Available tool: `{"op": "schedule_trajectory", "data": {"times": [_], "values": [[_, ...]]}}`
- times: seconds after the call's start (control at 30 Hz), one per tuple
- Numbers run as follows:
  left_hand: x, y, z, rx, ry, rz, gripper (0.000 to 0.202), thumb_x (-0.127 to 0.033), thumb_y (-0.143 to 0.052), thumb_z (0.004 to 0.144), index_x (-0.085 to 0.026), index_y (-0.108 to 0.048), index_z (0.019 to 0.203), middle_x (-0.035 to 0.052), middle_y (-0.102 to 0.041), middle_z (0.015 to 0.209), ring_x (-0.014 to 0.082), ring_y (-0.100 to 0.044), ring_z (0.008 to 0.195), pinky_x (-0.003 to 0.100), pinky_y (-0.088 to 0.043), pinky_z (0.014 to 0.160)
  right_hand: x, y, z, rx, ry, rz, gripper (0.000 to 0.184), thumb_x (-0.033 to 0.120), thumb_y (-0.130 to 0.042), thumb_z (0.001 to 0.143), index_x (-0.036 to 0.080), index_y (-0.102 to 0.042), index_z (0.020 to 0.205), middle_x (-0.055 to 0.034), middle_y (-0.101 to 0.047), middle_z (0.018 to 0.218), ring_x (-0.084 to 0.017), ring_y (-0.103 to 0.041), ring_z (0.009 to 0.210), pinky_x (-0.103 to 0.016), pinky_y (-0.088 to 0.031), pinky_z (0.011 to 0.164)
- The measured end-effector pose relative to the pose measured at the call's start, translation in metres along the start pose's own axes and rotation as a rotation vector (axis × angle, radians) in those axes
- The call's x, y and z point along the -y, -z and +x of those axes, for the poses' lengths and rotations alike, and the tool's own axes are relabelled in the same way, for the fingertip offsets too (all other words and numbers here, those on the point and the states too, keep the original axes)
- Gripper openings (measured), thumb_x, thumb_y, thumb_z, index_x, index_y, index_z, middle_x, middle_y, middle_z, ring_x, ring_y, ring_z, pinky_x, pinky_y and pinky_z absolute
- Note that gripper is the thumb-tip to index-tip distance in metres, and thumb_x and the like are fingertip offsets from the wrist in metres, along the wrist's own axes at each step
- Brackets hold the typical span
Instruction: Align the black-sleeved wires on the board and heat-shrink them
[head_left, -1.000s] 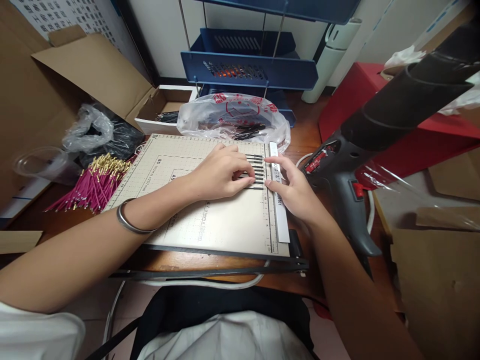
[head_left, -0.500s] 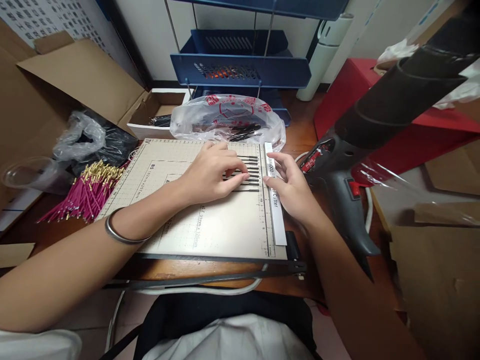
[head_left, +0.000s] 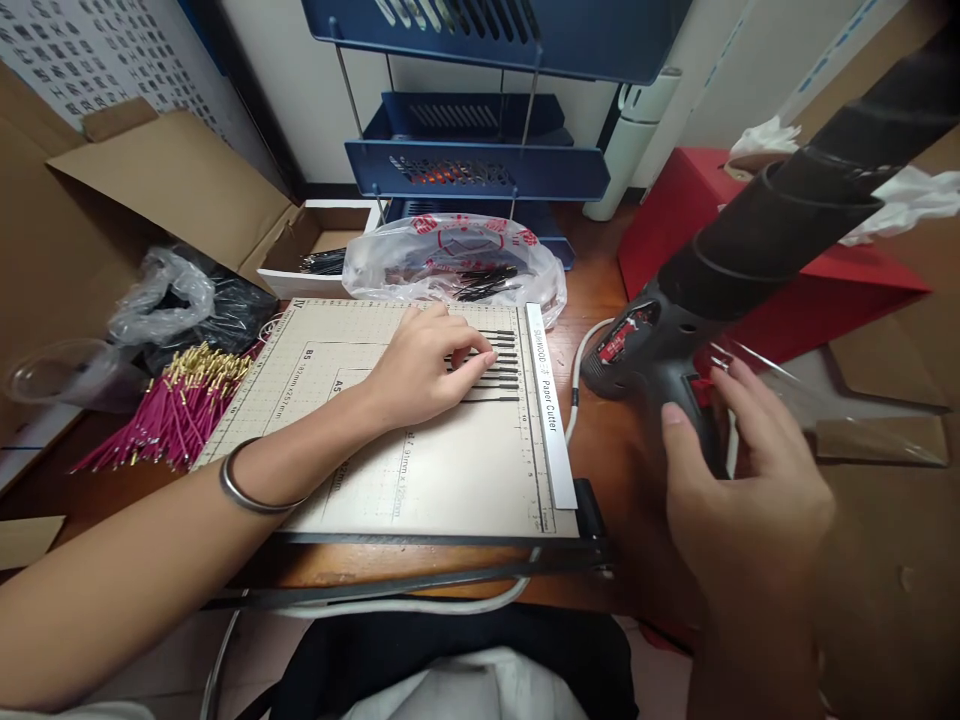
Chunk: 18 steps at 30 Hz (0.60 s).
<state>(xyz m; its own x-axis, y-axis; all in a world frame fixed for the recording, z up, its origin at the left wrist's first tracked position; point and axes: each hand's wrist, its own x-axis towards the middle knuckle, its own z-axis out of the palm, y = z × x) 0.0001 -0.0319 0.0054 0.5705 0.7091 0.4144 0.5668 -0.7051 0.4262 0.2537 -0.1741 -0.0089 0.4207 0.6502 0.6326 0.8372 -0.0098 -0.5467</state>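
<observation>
My left hand point(head_left: 431, 365) rests on the cutting board of a paper cutter point(head_left: 450, 480), its fingers curled and thumb drawn in over a row of thin black wires point(head_left: 507, 370). The wires' thicker dark ends point right, towards the white strip point(head_left: 551, 410) marked "Paper Cutter"; their other ends are hidden under the hand. Off to the right, my right hand point(head_left: 742, 480) is beside the handle of a dark grey heat gun point(head_left: 660, 345) with a red trigger. Its thumb and fingers are spread around the handle without closing on it.
Left of the cutter lies a bundle of magenta wires point(head_left: 176, 410) with gold ends. Behind it are a clear plastic bag point(head_left: 450, 255) holding black pieces, an open box point(head_left: 304, 285) and a blue rack point(head_left: 480, 170). A red tissue box point(head_left: 667, 215) stands behind the heat gun.
My right hand has left the cutter's white strip and moved right to the heat gun's handle, spreading its fingers. My left hand stays over the wires. The view has tilted up slightly.
</observation>
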Motion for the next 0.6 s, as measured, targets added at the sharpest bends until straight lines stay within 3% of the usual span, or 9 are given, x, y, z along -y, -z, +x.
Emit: {"op": "schedule_trajectory", "data": {"times": [0.1, 0.27, 0.6], "values": [[0.001, -0.001, 0.0, 0.004, -0.007, 0.011, 0.026, -0.032, -0.06, 0.101, -0.02, -0.078, 0.087, 0.0035, -0.071, 0.075, 0.0225, -0.057, 0.083, 0.041, -0.034, 0.082, -0.014, -0.007, -0.004, 0.052, 0.024, -0.145, 0.058, 0.042, -0.064, 0.097, 0.015, -0.066, 0.149, -0.0188, -0.067, 0.153, -0.04, -0.067, 0.141, -0.063, -0.055, 0.118], [0.002, 0.0, 0.0, 0.001, 0.02, 0.031, 0.024, -0.031, -0.059, 0.101, -0.02, -0.077, 0.088, 0.0031, -0.073, 0.078, 0.023, -0.057, 0.085, 0.041, -0.035, 0.084, -0.018, -0.009, -0.006, 0.147, 0.045, -0.163, 0.067, 0.048, -0.058, 0.1, 0.017, -0.055, 0.159, -0.0175, -0.063, 0.158, -0.038, -0.063, 0.146, -0.061, -0.052, 0.121], [0.008, 0.003, 0.001, 0.002, 0.044, 0.075, 0.028, -0.037, -0.059, 0.101, -0.021, -0.076, 0.087, 0.0044, -0.072, 0.078, 0.0241, -0.057, 0.085, 0.042, -0.035, 0.084, -0.021, -0.013, -0.005, 0.144, 0.022, -0.121, 0.068, 0.047, -0.061, 0.097, 0.018, -0.055, 0.159, -0.0185, -0.061, 0.16, -0.037, -0.06, 0.147, -0.061, -0.047, 0.125]]}}
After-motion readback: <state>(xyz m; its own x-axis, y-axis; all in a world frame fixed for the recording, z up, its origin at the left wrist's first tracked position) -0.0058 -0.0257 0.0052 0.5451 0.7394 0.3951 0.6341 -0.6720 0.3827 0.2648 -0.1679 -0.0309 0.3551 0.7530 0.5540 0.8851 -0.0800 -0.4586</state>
